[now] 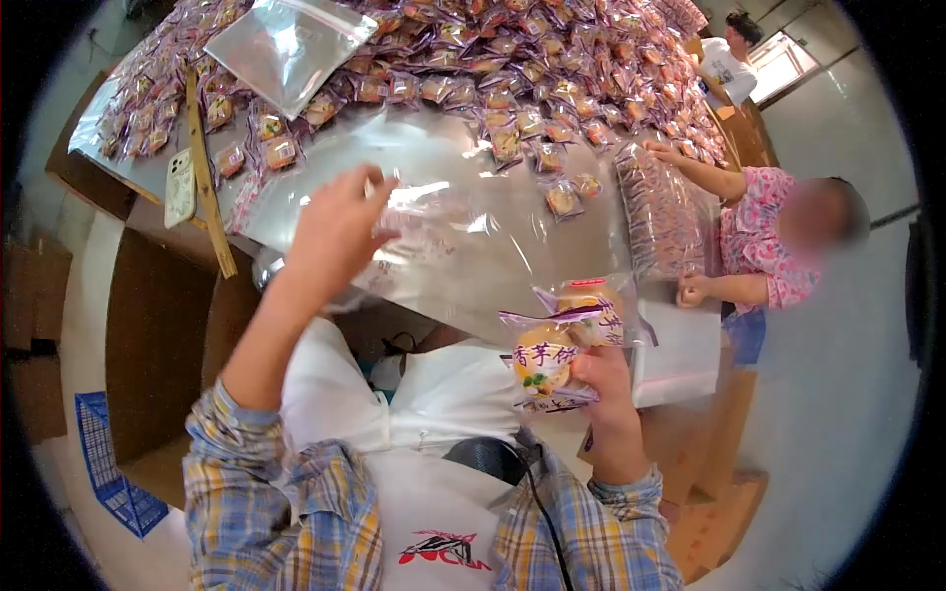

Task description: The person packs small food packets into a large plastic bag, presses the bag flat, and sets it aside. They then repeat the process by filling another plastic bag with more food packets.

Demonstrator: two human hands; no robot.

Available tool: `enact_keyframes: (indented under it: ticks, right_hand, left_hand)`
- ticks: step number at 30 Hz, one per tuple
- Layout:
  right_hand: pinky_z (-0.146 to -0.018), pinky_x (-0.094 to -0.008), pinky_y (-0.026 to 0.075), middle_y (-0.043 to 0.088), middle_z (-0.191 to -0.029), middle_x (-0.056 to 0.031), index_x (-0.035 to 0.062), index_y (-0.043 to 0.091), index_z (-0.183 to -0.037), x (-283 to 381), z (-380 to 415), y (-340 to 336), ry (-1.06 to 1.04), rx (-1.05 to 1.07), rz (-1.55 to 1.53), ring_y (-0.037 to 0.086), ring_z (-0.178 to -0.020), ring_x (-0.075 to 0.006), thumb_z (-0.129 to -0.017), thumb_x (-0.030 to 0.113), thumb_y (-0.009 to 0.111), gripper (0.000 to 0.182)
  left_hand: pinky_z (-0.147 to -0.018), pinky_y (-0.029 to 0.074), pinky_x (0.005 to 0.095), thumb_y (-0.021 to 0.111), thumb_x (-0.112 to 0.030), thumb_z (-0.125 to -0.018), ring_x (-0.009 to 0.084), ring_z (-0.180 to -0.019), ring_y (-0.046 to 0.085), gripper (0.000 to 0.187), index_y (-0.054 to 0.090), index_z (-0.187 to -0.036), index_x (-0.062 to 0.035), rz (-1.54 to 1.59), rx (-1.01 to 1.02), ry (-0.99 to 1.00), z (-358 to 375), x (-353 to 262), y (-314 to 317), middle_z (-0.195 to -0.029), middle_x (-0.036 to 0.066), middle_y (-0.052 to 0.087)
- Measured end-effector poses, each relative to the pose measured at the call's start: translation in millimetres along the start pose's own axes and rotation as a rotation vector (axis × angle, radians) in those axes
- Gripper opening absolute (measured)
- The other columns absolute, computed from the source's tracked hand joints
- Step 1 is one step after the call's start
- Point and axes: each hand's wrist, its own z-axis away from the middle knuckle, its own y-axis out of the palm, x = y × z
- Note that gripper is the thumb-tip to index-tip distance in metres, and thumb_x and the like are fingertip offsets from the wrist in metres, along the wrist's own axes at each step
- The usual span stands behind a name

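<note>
My right hand point(608, 382) is closed on wrapped pastries point(545, 357), held above my lap near the table's front edge. At least two packs overlap there, in clear wrappers with purple edges and printed characters. My left hand point(340, 229) is raised over a large clear plastic bag point(443, 231) lying flat across the front of the table. Its fingers are apart and slightly bent, with nothing visible between them. Just beyond the bag lie a few loose wrapped pastries point(565, 200).
A big heap of wrapped pastries point(552, 59) covers the back. Clear bags point(293, 49), a wooden strip point(202, 172) and a phone point(180, 187) lie left. At right a person in pink point(764, 231) touches a filled bag point(660, 217). Cardboard boxes point(158, 345) stand by my left.
</note>
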Motion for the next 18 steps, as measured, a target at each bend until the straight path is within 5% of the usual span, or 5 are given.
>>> enact_keyframes:
  ticks: [2,3,7,10,18]
  right_hand:
    - [-0.109,-0.0459,0.051,0.055,-0.146,-0.0126,0.0066,0.034,-0.158,-1.3,5.2,-3.5,0.011,0.047,0.028,0.059,-0.131,-0.028,-0.088,0.003,0.076,0.081]
    - [-0.109,-0.0459,0.05,0.055,-0.145,-0.012,0.0062,0.034,-0.158,-2.7,6.8,-1.0,-0.001,0.061,0.034,0.058,-0.131,-0.0276,-0.087,0.004,0.078,0.084]
    - [-0.11,-0.0461,0.05,0.057,-0.143,-0.0094,0.0038,0.032,-0.158,-3.6,3.4,8.3,-0.041,0.1,-0.05,0.057,-0.131,-0.026,-0.081,0.002,0.086,0.094]
    - [-0.108,-0.0478,0.052,0.055,-0.146,-0.0106,0.0037,0.033,-0.158,1.4,1.8,0.4,-0.041,0.118,-0.007,0.058,-0.131,-0.0281,-0.081,0.003,0.085,0.092]
    - [-0.114,-0.0452,0.046,0.045,-0.154,-0.0112,0.0049,0.031,-0.16,6.7,6.4,-0.4,0.014,0.032,0.058,0.051,-0.138,-0.0272,-0.077,0.004,0.088,0.1]
  left_hand:
    - [-0.081,0.054,0.0424,0.081,-0.016,-0.082,0.0324,-0.093,0.065,0.038,0.07,-0.117,-0.0058,0.025,-0.156,0.139,-18.0,11.0,-13.3,-0.111,0.011,0.064]
    - [-0.077,0.053,0.0434,0.079,-0.016,-0.085,0.0317,-0.085,0.066,0.023,0.072,-0.103,-0.0046,-0.02,-0.112,0.176,-21.5,14.8,-15.0,-0.097,0.009,0.066]
    - [-0.068,0.053,0.0421,0.076,-0.019,-0.09,0.0301,-0.074,0.066,0.012,0.074,-0.095,-0.0076,-0.139,-0.048,0.206,-8.4,20.9,1.9,-0.08,0.008,0.065]
    - [-0.066,0.053,0.042,0.075,-0.018,-0.09,0.0308,-0.074,0.068,0.012,0.076,-0.096,-0.0074,0.111,-0.132,-0.017,-17.9,27.7,-7.5,-0.082,0.01,0.068]
    - [-0.075,0.056,0.041,0.081,-0.031,-0.078,0.025,-0.089,0.07,0.026,0.072,-0.091,-0.0106,-0.327,0.142,0.223,-52.3,65.6,18.9,-0.089,0.003,0.069]
